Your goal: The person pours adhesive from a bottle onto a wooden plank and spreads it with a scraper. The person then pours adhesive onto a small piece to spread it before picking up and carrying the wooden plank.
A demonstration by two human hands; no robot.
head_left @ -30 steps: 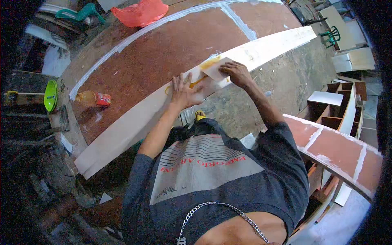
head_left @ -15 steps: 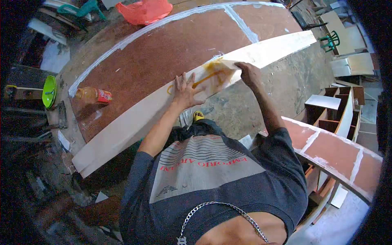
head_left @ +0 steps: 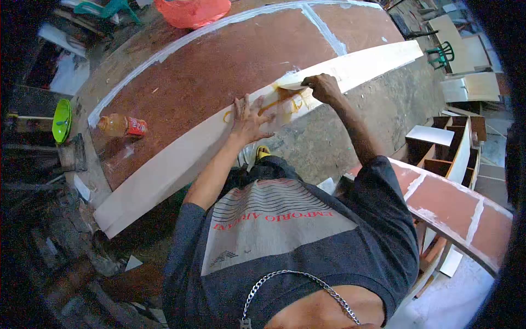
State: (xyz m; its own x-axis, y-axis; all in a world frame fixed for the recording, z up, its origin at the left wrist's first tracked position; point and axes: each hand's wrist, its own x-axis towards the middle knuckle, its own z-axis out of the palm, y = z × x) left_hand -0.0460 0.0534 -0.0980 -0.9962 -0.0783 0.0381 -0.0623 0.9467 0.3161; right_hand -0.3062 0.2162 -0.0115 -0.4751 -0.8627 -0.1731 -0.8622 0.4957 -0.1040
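A long pale board (head_left: 164,170) lies along the near edge of the brown panel. Streaks of yellow glue-like liquid (head_left: 268,106) mark its middle. My left hand (head_left: 249,120) rests flat on the board with fingers spread, just left of the streaks. At the right end of the streaks, my right hand (head_left: 324,90) is closed around a thin flat spreader (head_left: 291,86), which is tilted against the board's surface. The spreader's far edge is partly in shadow, and my fingers cover its near end.
The brown panel (head_left: 219,66) has white-filled edges and carries a bottle of amber liquid (head_left: 121,125) and a red plastic bag (head_left: 193,12). A green bowl (head_left: 62,120) stands at left. Another brown panel (head_left: 446,205) and an open wooden cabinet (head_left: 438,153) are at right.
My right hand has moved up and left across the board with the spreader, from its near edge toward the far edge. My left hand stays in place on the board.
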